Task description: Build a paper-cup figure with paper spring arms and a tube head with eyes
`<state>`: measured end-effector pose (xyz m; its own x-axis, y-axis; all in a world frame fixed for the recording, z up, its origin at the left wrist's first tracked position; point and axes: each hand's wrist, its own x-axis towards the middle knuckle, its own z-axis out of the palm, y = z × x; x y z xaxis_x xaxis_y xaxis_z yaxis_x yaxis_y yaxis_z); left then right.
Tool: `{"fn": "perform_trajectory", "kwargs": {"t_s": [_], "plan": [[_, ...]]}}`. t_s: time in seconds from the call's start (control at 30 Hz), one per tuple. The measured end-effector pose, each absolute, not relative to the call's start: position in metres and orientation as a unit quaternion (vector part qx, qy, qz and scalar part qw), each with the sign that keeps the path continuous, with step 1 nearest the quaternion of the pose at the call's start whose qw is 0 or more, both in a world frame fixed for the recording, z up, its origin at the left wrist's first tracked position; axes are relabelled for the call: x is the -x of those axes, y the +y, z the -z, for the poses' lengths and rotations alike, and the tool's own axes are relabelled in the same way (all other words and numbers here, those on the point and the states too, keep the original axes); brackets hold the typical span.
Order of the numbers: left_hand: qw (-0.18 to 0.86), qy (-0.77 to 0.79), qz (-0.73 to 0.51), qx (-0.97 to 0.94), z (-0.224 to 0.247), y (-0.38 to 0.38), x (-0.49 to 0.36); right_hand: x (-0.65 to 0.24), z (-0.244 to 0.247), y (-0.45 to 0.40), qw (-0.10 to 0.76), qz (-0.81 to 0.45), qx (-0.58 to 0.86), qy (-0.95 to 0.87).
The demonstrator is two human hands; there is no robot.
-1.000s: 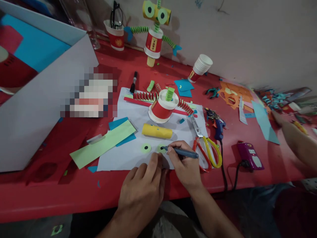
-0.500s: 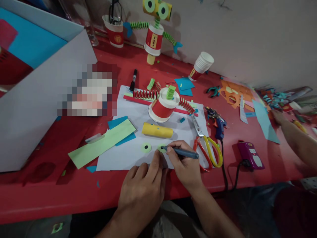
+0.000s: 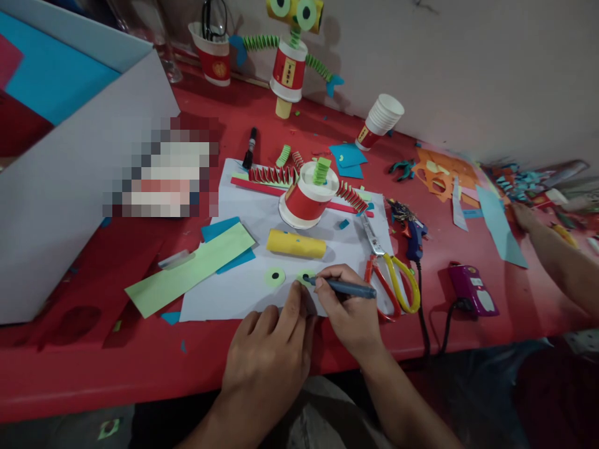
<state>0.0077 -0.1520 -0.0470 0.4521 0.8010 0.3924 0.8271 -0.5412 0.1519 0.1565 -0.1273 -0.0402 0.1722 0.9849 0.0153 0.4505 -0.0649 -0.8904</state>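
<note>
My right hand (image 3: 350, 308) is closed round a dark marker (image 3: 349, 287), its tip on the black spot of a small green paper disc (image 3: 304, 276). My left hand (image 3: 271, 349) lies just left of it, its index fingertip pressing the disc's lower edge; its other fingers are folded and I cannot make out anything held in them. A second green disc (image 3: 275, 276) with a black dot lies to the left on the white paper (image 3: 210, 305). Behind the discs are a yellow paper roll (image 3: 296, 244) and an upside-down red-and-white cup (image 3: 306, 202) with folded paper arms.
Scissors (image 3: 386, 274), a glue gun (image 3: 415, 240) and a purple device (image 3: 472, 290) are to the right. Green strip (image 3: 187, 271) and a white box (image 3: 93, 187) stand left. A finished cup figure (image 3: 287, 72) is behind. Another person's arm (image 3: 556, 255) reaches in at right.
The view has shifted slightly. Both hands keep nearly the same place, with the marker still on the right disc.
</note>
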Motion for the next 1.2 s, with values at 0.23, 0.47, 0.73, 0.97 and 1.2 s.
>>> {"fn": "perform_trajectory", "kwargs": {"t_s": [0.23, 0.47, 0.73, 0.97, 1.2], "plan": [[0.036, -0.478, 0.213, 0.851, 0.0486, -0.1521, -0.0081, -0.1561, 0.0400, -0.1273, 0.416, -0.333, 0.654, -0.537], [0.043, -0.478, 0.210, 0.851, 0.0466, -0.1510, -0.0079, -0.1568, 0.0383, -0.1269, 0.421, -0.320, 0.662, -0.531], [0.040, -0.480, 0.209, 0.851, 0.0476, -0.1515, -0.0080, -0.1570, 0.0390, -0.1256, 0.427, -0.311, 0.661, -0.533], [0.032, -0.480, 0.212, 0.851, 0.0474, -0.1520, -0.0077, -0.1563, 0.0411, -0.1255, 0.425, -0.314, 0.665, -0.528], [0.028, -0.479, 0.217, 0.850, 0.0501, -0.1532, -0.0073, -0.1578, 0.0379, -0.1277, 0.465, -0.320, 0.666, -0.488]]}}
